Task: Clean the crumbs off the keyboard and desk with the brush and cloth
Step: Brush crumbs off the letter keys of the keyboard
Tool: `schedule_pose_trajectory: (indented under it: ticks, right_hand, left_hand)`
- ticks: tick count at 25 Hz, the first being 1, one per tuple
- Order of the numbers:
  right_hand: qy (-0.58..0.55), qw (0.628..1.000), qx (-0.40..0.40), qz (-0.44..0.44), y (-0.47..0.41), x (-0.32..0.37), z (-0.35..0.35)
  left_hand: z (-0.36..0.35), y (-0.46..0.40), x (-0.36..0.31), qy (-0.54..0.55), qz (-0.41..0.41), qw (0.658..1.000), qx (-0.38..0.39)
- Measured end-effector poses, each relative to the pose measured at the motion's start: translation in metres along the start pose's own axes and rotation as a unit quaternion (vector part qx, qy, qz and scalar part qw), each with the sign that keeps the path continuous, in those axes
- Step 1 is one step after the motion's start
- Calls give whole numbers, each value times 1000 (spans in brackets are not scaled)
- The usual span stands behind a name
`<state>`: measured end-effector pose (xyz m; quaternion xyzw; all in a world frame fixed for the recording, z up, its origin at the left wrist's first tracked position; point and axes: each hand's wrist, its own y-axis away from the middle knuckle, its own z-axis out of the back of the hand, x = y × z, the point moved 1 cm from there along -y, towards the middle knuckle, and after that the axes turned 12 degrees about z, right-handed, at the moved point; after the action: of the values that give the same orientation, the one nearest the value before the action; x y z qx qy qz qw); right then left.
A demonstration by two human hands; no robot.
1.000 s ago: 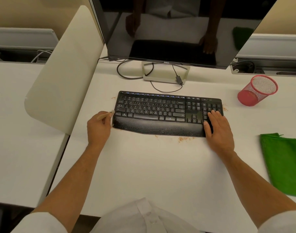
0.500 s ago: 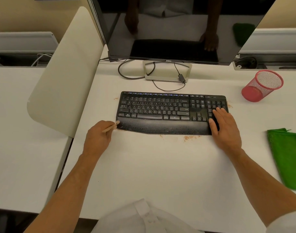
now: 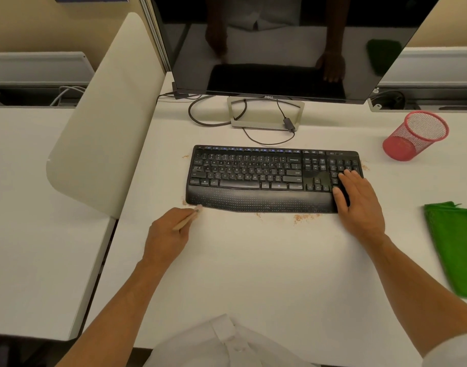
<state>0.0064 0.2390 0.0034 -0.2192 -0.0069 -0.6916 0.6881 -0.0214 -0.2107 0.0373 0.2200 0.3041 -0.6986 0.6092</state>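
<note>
Brush (image 3: 186,220) sits in the closed fingers of the left hand (image 3: 165,238), its pale bristle tip at the front-left corner of the keyboard (image 3: 253,178); the tip is blurred, so contact with the desk (image 3: 253,274) is unclear. The right hand (image 3: 358,205) lies flat and spread over the number pad end, gripping nothing. Crumbs (image 3: 303,217) are scattered on the desk along the front edge of the keyboard, and a few beside both ends. A green cloth (image 3: 455,247) lies well apart to the right, cut off by the picture edge. Key letters are too small to read surely. The monitor (image 3: 280,43) behind shows "DELL" on its lower bezel. A red mesh cup (image 3: 415,136) stands tilted near the back right.
</note>
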Motion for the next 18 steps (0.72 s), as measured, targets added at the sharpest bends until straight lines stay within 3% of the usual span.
schedule_pose_trajectory:
  ticks: [5, 9, 14, 18]
  right_hand:
    - [-2, 1000, -3, -2, 1, 0, 0]
    - [-3, 1000, -2, -1, 1, 0, 1]
    - [-3, 1000, 1, -6, 0, 0, 1]
    - [-5, 1000, -1, -6, 0, -2, 1]
  left_hand:
    - [3, -14, -6, -7, 69, 993, -96]
    - [-18, -14, -17, -16, 74, 995, -68]
    - [-44, -4, -47, 3, 29, 999, 30]
    - [-23, -23, -33, 49, 108, 991, -59]
